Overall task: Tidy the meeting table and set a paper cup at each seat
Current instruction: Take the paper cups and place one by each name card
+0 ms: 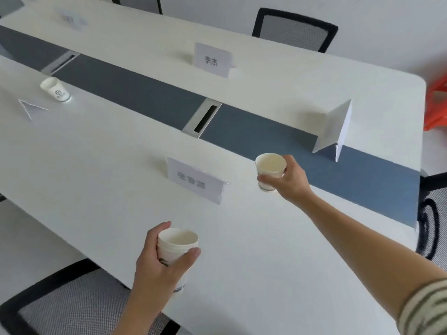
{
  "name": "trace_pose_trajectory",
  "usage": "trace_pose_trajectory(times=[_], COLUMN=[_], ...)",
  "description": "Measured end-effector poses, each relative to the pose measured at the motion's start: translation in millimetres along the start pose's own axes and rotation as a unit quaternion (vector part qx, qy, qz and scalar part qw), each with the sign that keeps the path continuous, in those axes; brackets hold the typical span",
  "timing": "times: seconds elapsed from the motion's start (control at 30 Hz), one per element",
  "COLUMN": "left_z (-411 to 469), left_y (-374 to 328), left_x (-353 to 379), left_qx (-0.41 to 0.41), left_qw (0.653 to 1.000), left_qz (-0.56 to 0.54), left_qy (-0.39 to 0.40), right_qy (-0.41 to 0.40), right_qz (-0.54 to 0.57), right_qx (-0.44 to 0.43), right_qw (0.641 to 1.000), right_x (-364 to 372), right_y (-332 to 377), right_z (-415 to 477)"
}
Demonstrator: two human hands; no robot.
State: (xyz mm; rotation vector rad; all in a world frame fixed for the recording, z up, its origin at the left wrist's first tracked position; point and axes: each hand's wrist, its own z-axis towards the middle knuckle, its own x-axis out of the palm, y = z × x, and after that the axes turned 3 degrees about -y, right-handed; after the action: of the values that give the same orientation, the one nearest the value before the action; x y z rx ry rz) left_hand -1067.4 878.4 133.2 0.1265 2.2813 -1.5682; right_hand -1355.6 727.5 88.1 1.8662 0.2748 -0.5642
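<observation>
The right hand gripped a paper cup upright beside a name card on the white meeting table. The left hand held a stack of cups. Another cup stood well apart.

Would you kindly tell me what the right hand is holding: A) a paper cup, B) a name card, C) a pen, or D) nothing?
A: the right hand grips a paper cup right of the near name card; the left hand holds a cup stack.
</observation>
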Motion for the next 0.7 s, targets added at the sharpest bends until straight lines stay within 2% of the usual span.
trace_pose_trajectory(times=[0.17, 0.37, 0.53, 0.63, 0.7], left_z=[36.1, 58.2, 75.2, 80.1, 80.4], left_y=[15.5, 36.0, 29.9, 12.3, -1.4], left_x=[-1.5, -7.9, -0.8, 6.9, 11.0], left_qx=[-0.030, -0.079, -0.073, -0.059, -0.038], left_qw=[0.999, 0.996, 0.997, 0.998, 0.999], left_qz=[-0.002, -0.005, 0.005, 0.010, 0.019], left_qy=[-0.015, -0.035, -0.020, 0.005, 0.024], right_qy=[-0.012, -0.030, -0.009, 0.016, 0.000], right_qz=[-0.027, -0.068, -0.102, -0.164, -0.190], right_qx=[0.031, 0.050, 0.040, 0.027, 0.012], right_qw=[0.999, 0.996, 0.994, 0.986, 0.982], right_x=[53.1, 93.6, 92.8, 78.8, 63.7], right_y=[0.4, -15.9, -19.8, -15.1, -7.9], right_z=[59.4, 83.2, 85.4, 75.2, 60.3])
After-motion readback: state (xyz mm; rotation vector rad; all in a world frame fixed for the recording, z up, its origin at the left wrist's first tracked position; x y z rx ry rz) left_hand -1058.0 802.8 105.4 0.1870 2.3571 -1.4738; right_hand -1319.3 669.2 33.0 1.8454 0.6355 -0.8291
